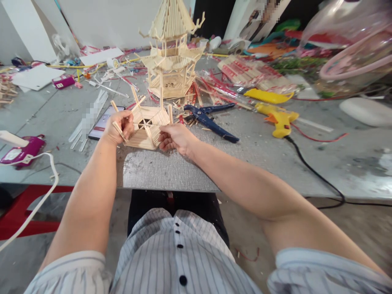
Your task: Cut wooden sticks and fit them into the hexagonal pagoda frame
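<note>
A six-sided frame of stacked wooden sticks [141, 141] rests on the table before me, with several upright posts and sticks crossing over its middle opening. My left hand [120, 127] has its fingers closed around a post at the frame's left corner. At the right side, my right hand [177, 139] is closed, thumb and forefinger pinched at the frame's edge near a thin stick. What exactly lies between those fingertips is too small to make out. Just behind stands a pagoda model [173, 53] of the same sticks, with a pointed roof.
Blue cutting pliers [211, 118] and a yellow hot glue gun [278, 118] with a black cord lie to the right. Behind them are a yellow-handled tool [269, 96] and packs of sticks [254, 73]. A phone [102, 122] and clear glue sticks [88, 120] lie left.
</note>
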A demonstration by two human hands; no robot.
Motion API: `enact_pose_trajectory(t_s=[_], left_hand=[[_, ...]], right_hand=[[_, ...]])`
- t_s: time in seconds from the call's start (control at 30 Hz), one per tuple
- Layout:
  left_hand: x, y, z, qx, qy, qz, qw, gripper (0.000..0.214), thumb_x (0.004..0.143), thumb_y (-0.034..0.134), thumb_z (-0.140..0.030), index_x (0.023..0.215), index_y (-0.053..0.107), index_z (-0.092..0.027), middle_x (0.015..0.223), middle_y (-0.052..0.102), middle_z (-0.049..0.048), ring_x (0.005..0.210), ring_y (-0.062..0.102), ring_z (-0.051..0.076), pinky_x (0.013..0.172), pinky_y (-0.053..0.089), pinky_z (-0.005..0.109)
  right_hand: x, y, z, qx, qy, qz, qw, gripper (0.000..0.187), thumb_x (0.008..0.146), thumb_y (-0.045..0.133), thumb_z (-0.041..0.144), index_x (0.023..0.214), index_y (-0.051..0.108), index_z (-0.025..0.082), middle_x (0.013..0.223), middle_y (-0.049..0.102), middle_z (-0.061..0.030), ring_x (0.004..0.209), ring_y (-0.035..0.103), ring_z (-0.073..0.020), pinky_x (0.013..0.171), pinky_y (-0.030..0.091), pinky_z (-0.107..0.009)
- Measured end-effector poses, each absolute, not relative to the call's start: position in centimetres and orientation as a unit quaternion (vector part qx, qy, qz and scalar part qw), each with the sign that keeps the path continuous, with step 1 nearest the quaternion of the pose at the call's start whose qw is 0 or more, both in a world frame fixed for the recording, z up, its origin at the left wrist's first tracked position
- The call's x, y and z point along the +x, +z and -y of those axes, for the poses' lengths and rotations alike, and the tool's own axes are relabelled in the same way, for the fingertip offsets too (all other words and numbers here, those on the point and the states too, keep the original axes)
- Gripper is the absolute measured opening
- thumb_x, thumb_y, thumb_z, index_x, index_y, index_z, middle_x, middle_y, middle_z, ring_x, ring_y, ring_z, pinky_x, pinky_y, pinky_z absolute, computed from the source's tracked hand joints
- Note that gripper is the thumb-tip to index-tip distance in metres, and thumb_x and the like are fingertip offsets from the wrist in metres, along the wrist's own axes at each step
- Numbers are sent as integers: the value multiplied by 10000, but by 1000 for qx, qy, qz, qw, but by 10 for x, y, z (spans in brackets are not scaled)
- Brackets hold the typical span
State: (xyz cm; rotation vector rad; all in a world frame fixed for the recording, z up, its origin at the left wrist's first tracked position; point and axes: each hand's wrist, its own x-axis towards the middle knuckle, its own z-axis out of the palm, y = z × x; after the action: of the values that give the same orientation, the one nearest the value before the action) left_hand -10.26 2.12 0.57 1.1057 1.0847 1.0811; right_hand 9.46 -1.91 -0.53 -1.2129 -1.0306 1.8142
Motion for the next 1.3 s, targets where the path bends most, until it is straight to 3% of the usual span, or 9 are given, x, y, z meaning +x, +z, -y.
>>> enact_pose_trajectory(t_s=[0.2,0.53,0.8,1.0,1.13,1.3], left_hand=[[-94,5,-19,470,494,-470,561,414,818,515,-422,489,372,-216,234,296,-39,202,289,83,318,219,240],[-84,3,-20,415,596,-479,493,355,843,372,-271,491,369,-223,253,321,-53,212,280,95,321,154,251],[-92,-7,-24,463,618,-407,487,351,789,516,-453,553,370,-238,283,365,-67,237,316,75,322,155,267],[-83,5,-15,399,687,-441,418,299,822,420,-291,532,385,-227,274,342,-58,245,294,80,324,141,263],[-77,9,-15,348,725,-472,362,336,850,377,-270,518,375,-218,293,297,-59,262,260,77,341,138,267],[-73,5,-19,350,740,-473,326,380,886,354,-251,510,397,-219,276,290,-77,229,271,68,329,115,280]], right_hand=[[93,-3,20,-472,668,410,403,248,957,442,172,710,457,180,486,535,58,360,523,-89,405,426,-216],[97,-7,10,-473,623,428,452,254,948,457,170,695,455,193,505,531,65,333,482,-68,381,384,-201],[96,-10,10,-467,599,455,465,244,930,473,166,689,456,198,561,544,56,435,525,-55,442,433,-179],[96,-5,17,-440,599,458,488,200,935,437,195,737,469,203,668,602,40,379,506,-56,387,384,-194],[97,-6,18,-394,627,453,497,152,936,400,237,827,497,200,803,663,2,430,547,-72,442,449,-222],[96,-14,16,-334,678,488,437,101,870,504,245,882,582,182,798,657,-33,644,648,-138,617,538,-290]])
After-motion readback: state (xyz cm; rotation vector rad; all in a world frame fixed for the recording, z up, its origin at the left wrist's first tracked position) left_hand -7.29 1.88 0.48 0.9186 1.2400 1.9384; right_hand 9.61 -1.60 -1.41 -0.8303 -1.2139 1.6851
